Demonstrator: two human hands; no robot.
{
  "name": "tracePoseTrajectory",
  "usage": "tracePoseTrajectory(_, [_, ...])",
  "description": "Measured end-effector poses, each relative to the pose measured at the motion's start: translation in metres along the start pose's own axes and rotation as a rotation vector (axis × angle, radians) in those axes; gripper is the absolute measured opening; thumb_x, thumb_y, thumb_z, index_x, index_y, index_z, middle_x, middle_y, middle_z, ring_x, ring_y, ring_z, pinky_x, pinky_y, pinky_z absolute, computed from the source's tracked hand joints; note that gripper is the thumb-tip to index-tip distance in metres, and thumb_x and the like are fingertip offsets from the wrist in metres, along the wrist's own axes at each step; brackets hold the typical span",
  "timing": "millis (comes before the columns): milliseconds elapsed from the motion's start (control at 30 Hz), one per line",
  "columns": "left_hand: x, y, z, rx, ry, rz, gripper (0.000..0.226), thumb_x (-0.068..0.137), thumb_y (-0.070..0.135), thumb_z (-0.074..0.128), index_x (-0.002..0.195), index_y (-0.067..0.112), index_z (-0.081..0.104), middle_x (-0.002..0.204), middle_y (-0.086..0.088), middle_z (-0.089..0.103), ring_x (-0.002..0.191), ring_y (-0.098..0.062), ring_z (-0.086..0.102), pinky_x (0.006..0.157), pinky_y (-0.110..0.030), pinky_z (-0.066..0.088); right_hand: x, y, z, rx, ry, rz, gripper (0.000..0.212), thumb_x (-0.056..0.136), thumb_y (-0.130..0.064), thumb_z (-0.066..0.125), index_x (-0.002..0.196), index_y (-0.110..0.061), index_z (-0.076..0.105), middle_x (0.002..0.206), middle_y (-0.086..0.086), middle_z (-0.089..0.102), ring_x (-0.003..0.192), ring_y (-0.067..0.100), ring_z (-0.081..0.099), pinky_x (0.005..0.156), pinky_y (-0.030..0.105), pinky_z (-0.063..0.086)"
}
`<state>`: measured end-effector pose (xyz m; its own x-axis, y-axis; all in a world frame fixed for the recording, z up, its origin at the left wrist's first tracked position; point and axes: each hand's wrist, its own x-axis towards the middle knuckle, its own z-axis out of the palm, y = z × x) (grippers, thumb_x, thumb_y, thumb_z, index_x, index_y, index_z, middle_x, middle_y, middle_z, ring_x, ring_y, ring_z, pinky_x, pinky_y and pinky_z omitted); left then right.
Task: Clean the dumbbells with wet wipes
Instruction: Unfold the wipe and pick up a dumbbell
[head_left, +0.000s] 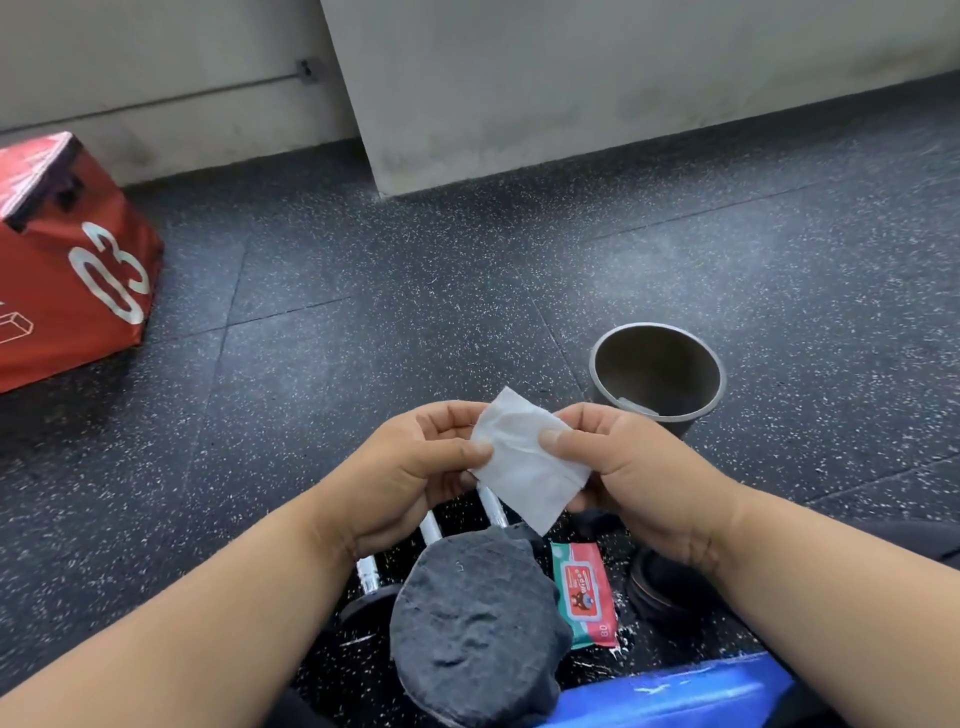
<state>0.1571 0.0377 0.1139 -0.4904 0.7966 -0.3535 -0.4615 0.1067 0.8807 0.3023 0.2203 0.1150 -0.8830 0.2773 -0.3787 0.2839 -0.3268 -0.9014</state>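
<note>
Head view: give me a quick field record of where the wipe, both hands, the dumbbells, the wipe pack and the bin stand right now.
wipe: white wet wipe, folded, held above the dumbbells
left hand: left hand pinches the wipe's left edge
right hand: right hand pinches its right edge
dumbbells: dumbbells on the floor below the hands, not touched by the wipe
wipe pack: wipe pack flat on the floor, right of the dumbbells
bin: grey bin upright beyond the right hand
</note>
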Motion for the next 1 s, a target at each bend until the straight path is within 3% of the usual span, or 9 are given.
tracePoseTrajectory(100, [0.003,0.005,-0.007,-0.010,0.033,-0.006,0.036,0.083,-0.003,0.081,0.117,0.006,0.073,0.100,-0.009,0.077,0.082,-0.013,0.068,0.066,-0.018,0.056,0.007,0.007,0.004,-0.074,0.043,-0.038,0.003,0.101,-0.015,0.070,0.099,-0.013,0.069,0.079,0.007,0.071,0.059,0.014,0.060,0.052,0.022,0.047])
tracePoseTrajectory(233, [0.006,0.002,-0.010,0.042,0.091,-0.011,0.024,0.093,-0.004,0.072,0.114,0.009,0.073,0.096,-0.006,0.077,0.081,-0.011,0.068,0.067,-0.017,0.055,0.013,0.017,0.006,-0.334,0.178,-0.256,0.030,0.089,-0.019,0.085,0.113,-0.030,0.071,0.095,0.000,0.076,0.083,0.015,0.070,0.076,0.030,0.059])
tracePoseTrajectory(300, [0.006,0.000,-0.008,0.077,0.087,-0.014,0.023,0.094,-0.004,0.073,0.112,0.010,0.072,0.096,-0.005,0.077,0.080,-0.010,0.069,0.069,-0.018,0.055,0.014,0.021,0.008,-0.359,0.154,-0.288,0.030,0.088,-0.019,0.086,0.112,-0.032,0.074,0.099,-0.001,0.077,0.093,0.023,0.073,0.086,0.033,0.061])
tracePoseTrajectory(467, [0.007,-0.002,0.001,0.082,0.080,-0.015,0.025,0.095,-0.001,0.073,0.119,0.007,0.071,0.103,-0.010,0.075,0.089,-0.017,0.069,0.076,-0.022,0.056,0.015,0.027,0.007,-0.406,0.205,-0.289,0.027,0.085,-0.029,0.089,0.107,-0.038,0.076,0.100,-0.005,0.075,0.096,0.020,0.069,0.085,0.034,0.058])
tracePoseTrajectory(567, [0.007,-0.003,0.005,0.045,0.093,-0.039,0.024,0.098,-0.001,0.070,0.119,0.009,0.069,0.100,-0.007,0.076,0.084,-0.013,0.070,0.073,-0.021,0.057,0.010,0.027,0.007,-0.387,0.183,-0.284,0.026,0.084,-0.023,0.090,0.105,-0.032,0.078,0.100,0.001,0.075,0.083,0.011,0.066,0.079,0.028,0.058])
tracePoseTrajectory(633, [0.007,-0.005,0.008,0.009,0.085,-0.059,0.025,0.098,0.000,0.068,0.121,0.009,0.069,0.100,-0.007,0.076,0.085,-0.014,0.069,0.072,-0.021,0.058,0.005,0.028,0.010,-0.374,0.135,-0.271,0.031,0.083,-0.019,0.091,0.108,-0.029,0.077,0.101,0.004,0.077,0.081,0.018,0.070,0.079,0.028,0.060])
tracePoseTrajectory(767, [0.005,-0.005,0.013,-0.055,0.041,-0.050,0.051,0.080,0.002,0.073,0.131,0.003,0.067,0.114,-0.019,0.074,0.095,-0.022,0.070,0.080,-0.026,0.062,0.001,0.029,0.011,-0.246,0.089,-0.243,0.041,0.085,-0.012,0.088,0.123,-0.023,0.073,0.107,0.005,0.080,0.100,0.030,0.077,0.087,0.039,0.065])
tracePoseTrajectory(867, [0.004,-0.005,0.015,-0.063,0.013,-0.013,0.061,0.073,-0.010,0.079,0.131,0.004,0.066,0.115,-0.018,0.078,0.099,-0.022,0.077,0.083,-0.024,0.062,0.000,0.025,0.008,-0.186,0.007,-0.244,0.043,0.091,-0.005,0.081,0.131,-0.018,0.071,0.108,0.006,0.082,0.104,0.032,0.078,0.095,0.053,0.063])
tracePoseTrajectory(1000, [0.002,-0.008,0.017,-0.001,-0.005,0.025,0.057,0.080,-0.001,0.084,0.134,0.011,0.069,0.119,-0.012,0.078,0.104,-0.018,0.074,0.092,-0.029,0.059,-0.003,0.022,0.005,-0.241,0.016,-0.284,0.039,0.097,-0.013,0.077,0.135,-0.019,0.071,0.108,0.002,0.082,0.107,0.025,0.078,0.103,0.051,0.059])
